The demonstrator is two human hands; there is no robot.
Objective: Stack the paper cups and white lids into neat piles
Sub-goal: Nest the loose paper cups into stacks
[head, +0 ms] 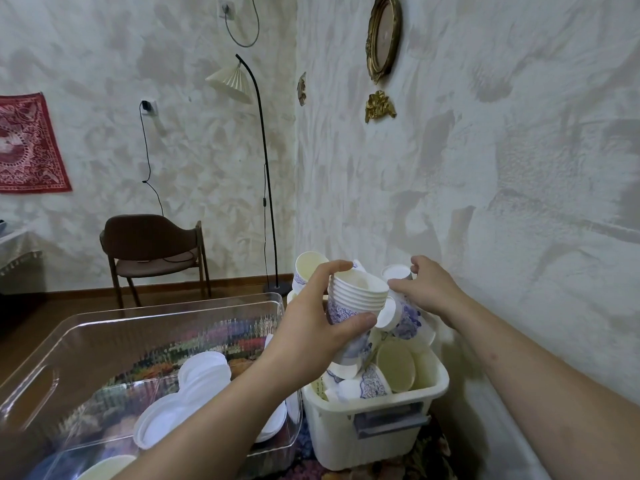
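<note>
The nested cup stack [356,299] in the left hand [311,327] grip is matt paper, cream inside, with a blue floral print on a white outer wall. Below the grip, the bin [377,424] is opaque off-white plastic with a dull, smooth finish. Left of the grip, the tub [104,327] is clear glossy plastic showing bright reflections along its rim. The lids [204,372] inside it are smooth white plastic with a slight sheen. Beyond the grip, the wall [485,168] carries a rough, matt textured plaster. The oval frame [383,36] above is glossy gilt.
</note>
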